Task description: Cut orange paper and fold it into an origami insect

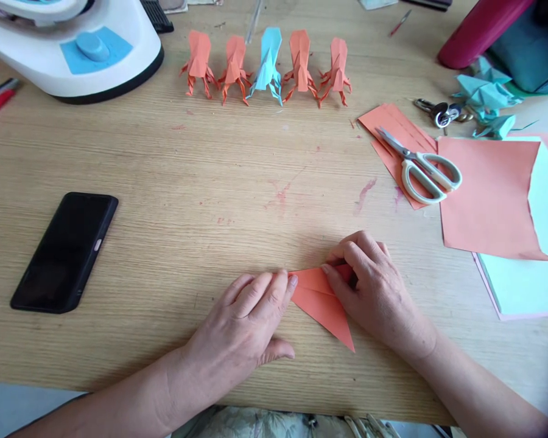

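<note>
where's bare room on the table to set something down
The middle of the table, between phone, paper figures, scissors and folded paper; also between phone and left hand. Crowded: the right side, with paper sheets beside the scissors.

Seen on the desk [187, 213]: 1 black phone [64, 252] at left, 1 white appliance [50, 48] with 1 blue knob [92, 47] at far left, 1 magenta cylinder [481, 31] at far right.

Craft Corner, Apparently at Home

Folded paper figures [268, 64] line a stained wood-grain counter [187, 213], shared by scissors [413, 159], coloured sheets [484, 188] and a smartphone [64, 252], an everyday mix that suggests a household hobby space.
</note>
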Demonstrator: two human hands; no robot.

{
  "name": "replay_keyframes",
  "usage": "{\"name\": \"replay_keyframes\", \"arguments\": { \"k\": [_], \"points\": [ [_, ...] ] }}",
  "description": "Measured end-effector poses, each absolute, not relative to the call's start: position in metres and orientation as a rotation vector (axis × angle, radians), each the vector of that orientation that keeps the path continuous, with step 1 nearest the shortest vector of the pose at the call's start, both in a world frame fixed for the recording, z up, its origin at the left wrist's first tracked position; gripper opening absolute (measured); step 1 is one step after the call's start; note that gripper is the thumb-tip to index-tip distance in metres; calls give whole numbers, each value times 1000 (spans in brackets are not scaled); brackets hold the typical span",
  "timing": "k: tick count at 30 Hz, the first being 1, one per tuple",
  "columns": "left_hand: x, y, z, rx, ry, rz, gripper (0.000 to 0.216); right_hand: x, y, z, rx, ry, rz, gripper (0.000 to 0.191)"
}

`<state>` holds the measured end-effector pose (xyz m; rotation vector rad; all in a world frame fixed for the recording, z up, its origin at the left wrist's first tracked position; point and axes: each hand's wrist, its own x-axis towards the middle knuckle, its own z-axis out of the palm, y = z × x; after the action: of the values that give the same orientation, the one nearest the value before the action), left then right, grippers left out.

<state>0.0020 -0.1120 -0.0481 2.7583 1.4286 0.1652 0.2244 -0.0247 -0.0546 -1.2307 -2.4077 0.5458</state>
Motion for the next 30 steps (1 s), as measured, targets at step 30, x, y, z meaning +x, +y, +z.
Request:
{"name": "replay_keyframes", "arguments": {
  "k": [30],
  "points": [
    [21,-105,-42,2880,1397,-147,106,248,-29,-43,-997,-2342,433,20]
  ]
}}
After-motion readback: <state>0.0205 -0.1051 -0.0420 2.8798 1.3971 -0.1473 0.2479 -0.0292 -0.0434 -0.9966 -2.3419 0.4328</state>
